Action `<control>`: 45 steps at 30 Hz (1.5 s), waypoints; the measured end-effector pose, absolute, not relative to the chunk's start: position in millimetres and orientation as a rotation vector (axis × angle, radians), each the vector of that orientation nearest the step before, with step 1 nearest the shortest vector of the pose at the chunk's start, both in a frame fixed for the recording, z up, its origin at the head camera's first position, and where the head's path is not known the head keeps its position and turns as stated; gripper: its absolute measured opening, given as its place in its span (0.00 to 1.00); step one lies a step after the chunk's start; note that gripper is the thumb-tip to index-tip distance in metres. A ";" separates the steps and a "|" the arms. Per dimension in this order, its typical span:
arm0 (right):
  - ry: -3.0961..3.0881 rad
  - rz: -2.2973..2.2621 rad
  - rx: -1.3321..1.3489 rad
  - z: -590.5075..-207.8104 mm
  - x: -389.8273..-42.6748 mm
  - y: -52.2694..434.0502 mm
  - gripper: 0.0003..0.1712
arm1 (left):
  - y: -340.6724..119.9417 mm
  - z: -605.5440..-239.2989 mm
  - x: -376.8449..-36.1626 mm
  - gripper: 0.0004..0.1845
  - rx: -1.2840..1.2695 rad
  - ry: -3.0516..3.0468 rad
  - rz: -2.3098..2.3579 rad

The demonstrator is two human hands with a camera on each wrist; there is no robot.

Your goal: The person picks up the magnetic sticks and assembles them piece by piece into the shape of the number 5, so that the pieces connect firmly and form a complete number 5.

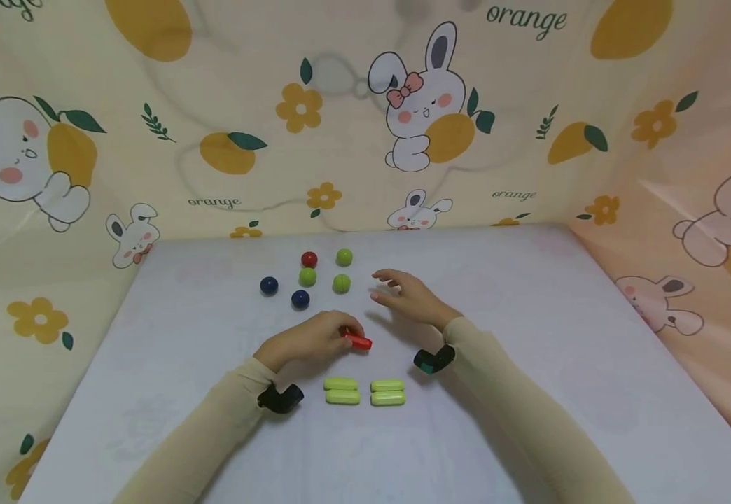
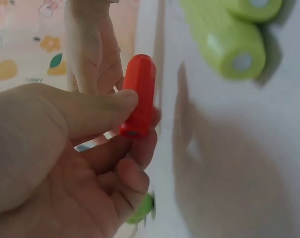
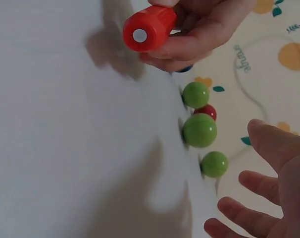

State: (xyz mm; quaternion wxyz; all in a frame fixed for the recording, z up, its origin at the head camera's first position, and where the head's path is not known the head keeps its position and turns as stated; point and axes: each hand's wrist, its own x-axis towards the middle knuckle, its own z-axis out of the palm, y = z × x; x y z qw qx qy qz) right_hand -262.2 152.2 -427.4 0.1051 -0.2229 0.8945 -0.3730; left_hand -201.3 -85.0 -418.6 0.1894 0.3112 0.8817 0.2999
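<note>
Between its thumb and fingers my left hand (image 1: 315,339) pinches a red rod (image 1: 358,341), held a little above the table. In the right wrist view the red rod (image 3: 149,29) shows a pale round spot on its end. My right hand (image 1: 417,301) hovers to the right with its fingers spread, holding nothing. Nearest to it is a green ball (image 1: 342,283). Closer to me lie several light green rods (image 1: 387,392) in two side-by-side pairs; the left wrist view shows a green rod (image 2: 234,49) with a pale spot on its end.
Behind the hands sit a red ball (image 1: 309,260), more green balls (image 1: 344,257) and two dark blue balls (image 1: 269,285). A white cloth covers the table (image 1: 529,294). Patterned fabric (image 1: 353,154) with rabbits and oranges hangs at the back and sides.
</note>
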 end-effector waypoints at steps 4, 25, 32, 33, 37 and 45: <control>2.618 -1.094 -0.719 -424.2 -273.8 133.8 0.32 | -92.7 -416.8 -207.0 0.12 0.872 2.446 0.875; 2.631 -0.847 -0.764 -430.4 -296.0 95.4 0.20 | -109.5 -422.0 -218.2 0.12 0.821 2.447 0.898; 2.575 -1.171 -0.731 -430.4 -282.6 128.0 0.20 | -104.6 -421.2 -223.6 0.12 0.700 2.522 0.976; 2.574 -1.193 -0.732 -431.5 -281.3 131.9 0.20 | -103.1 -420.9 -224.1 0.12 0.686 2.526 0.991; 2.568 -1.238 -0.723 -436.8 -275.7 144.5 0.21 | -97.8 -422.3 -227.2 0.12 0.628 2.540 1.044; 2.525 -1.300 -0.732 -442.6 -269.5 159.1 0.22 | -89.6 -423.3 -231.7 0.15 0.516 2.566 1.136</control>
